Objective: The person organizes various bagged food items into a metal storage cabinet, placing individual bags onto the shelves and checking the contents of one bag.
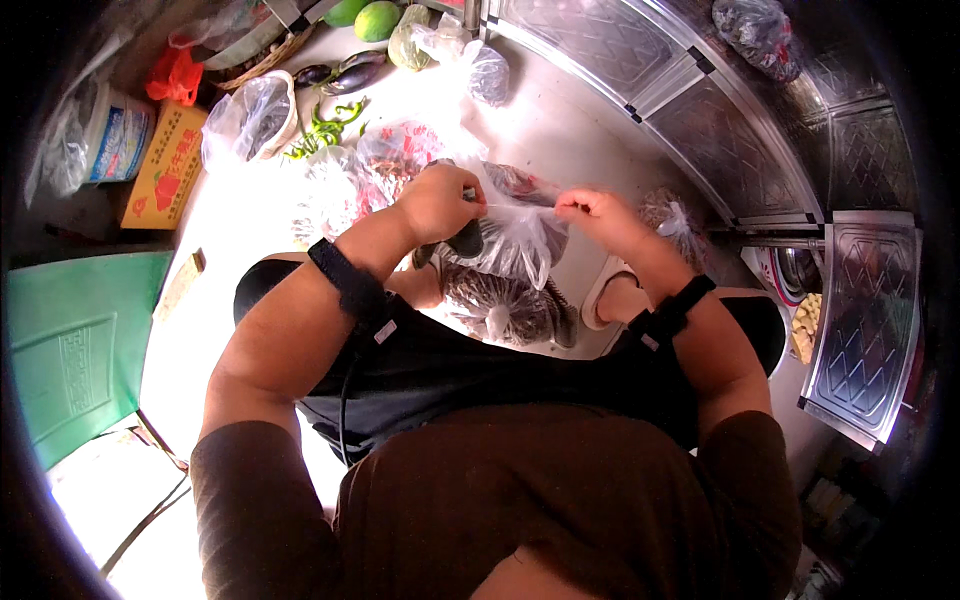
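Observation:
Between both hands a clear plastic bag point(512, 240) is stretched, its upper edge pulled taut. My left hand point(438, 205) is closed on the bag's left end, and a dark shape shows just below it. The right end is pinched between the fingertips of my right hand point(598, 212). Below, between my feet, rests a tied plastic bag point(490, 300) full of something dark and dry-looking. More filled clear bags point(395, 160) lie beyond my left hand, some with red marks. What the stretched bag holds is hard to make out.
Green peppers point(330, 128), dark eggplants point(355, 75) and a round green melon point(378, 20) lie on the floor ahead. A yellow carton point(168, 165) and a green plastic panel point(85, 350) stand at the left. Metal-framed cabinet doors point(720, 135) curve along the right, one open door point(865, 320) sticking out.

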Motion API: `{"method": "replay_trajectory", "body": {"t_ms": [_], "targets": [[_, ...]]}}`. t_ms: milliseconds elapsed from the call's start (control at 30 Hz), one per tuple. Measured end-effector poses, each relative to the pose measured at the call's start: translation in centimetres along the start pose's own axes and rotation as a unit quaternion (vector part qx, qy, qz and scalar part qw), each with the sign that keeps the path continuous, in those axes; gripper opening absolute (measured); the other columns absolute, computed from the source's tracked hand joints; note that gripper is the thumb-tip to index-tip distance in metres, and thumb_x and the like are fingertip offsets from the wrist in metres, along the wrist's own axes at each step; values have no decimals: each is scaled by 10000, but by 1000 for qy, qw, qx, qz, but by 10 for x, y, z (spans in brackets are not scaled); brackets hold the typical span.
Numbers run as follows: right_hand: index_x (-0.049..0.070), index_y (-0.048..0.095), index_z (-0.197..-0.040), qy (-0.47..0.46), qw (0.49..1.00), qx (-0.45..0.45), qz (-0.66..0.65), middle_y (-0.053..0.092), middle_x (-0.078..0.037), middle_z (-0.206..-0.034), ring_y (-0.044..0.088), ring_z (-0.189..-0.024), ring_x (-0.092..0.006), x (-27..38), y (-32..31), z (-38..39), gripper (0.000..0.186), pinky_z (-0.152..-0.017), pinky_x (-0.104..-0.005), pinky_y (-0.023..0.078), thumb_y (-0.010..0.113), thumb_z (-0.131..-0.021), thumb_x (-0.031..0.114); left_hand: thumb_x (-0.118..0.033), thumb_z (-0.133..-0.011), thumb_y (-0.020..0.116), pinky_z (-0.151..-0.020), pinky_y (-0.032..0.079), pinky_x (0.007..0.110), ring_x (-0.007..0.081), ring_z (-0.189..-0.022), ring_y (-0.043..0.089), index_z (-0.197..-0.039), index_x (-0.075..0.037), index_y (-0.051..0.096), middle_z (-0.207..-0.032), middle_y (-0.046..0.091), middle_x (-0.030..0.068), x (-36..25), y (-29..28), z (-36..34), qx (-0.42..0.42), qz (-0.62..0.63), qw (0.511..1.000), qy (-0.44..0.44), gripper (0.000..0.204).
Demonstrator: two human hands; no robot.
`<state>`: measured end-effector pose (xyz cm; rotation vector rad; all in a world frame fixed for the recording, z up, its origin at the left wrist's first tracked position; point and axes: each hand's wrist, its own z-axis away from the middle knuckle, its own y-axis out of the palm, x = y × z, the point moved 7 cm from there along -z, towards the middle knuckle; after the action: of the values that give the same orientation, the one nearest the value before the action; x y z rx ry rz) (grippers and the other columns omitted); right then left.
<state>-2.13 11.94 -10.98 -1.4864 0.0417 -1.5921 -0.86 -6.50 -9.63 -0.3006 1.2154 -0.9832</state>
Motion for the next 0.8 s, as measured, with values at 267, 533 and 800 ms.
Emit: {"method": "replay_trajectory", "body": {"t_ms": [267, 533, 800], "targets": [[34, 572, -853, -92, 989, -9, 112, 555, -68, -784, 530, -697, -136, 23, 23, 0, 148, -620, -235, 411, 575, -761, 150, -150, -693, 575, -648, 428, 328, 267, -706, 551, -788, -28, 573, -733, 568, 146, -15, 6, 2, 16, 143, 987, 75, 155], [32, 611, -817, -47, 994, -60, -76, 565, -76, -738, 534, -661, -175, 9, 8, -5, 157, -597, -269, 419, 584, -748, 170, -139, -679, 597, -634, 431, 291, 188, -680, 551, -824, -13, 560, -748, 577, 143, 13, -2, -4, -50, 50, 997, -6, 195], [6, 593, -819, 76, 972, -24, -221, 566, -42, -665, 514, -573, -99, 33, 20, 2, 158, -551, -237, 421, 563, -761, 151, -258, -612, 675, -757, 423, 353, 301, -888, 517, -960, -71, 529, -971, 514, 130, -38, 8, 9, -72, 0, 989, 126, 421]]}}
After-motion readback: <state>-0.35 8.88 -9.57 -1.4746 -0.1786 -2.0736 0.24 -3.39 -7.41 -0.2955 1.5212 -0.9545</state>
